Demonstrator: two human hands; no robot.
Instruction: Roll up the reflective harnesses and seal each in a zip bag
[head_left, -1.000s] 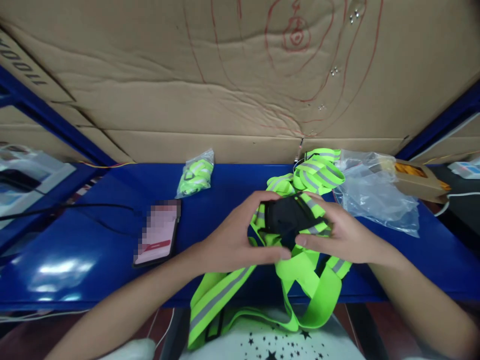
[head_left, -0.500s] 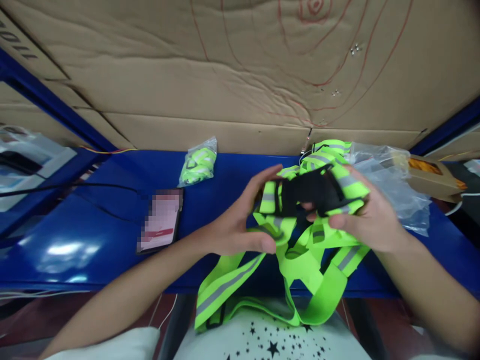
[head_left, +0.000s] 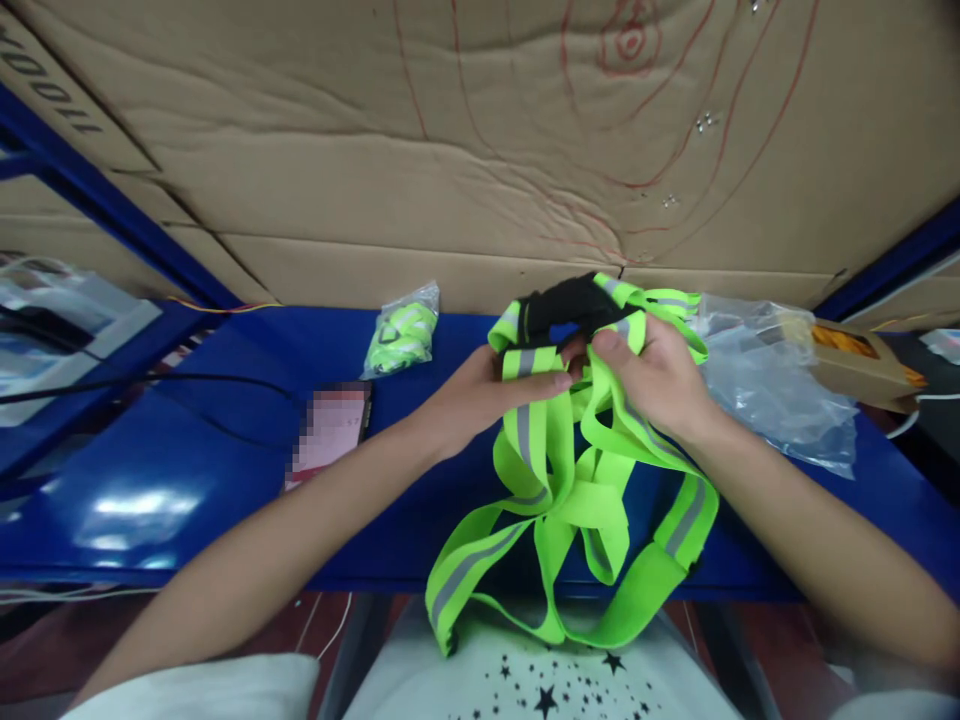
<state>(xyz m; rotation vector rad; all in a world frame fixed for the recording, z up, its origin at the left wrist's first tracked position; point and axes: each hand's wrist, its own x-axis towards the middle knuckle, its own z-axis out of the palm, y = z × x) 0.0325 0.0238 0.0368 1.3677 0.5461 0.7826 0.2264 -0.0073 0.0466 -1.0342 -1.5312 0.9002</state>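
My left hand and my right hand both grip the top of a neon green reflective strap vest above the blue table. Each hand is closed on the straps, thumbs pressed near each other. A black fabric patch on the vest sticks up just above my fingers. The vest's grey-striped loops hang down past the table's front edge toward my lap. Behind my right hand another green reflective vest lies on the table.
A small clear bag holding a folded green vest lies at the back of the table. A phone rests left of my forearm. Crumpled clear plastic bags and a cardboard box sit at right. A cardboard wall stands behind.
Both hands have lifted the vest up and away from me. The black patch has gone from between my palms to above my fingers, and the straps now hang longer below.
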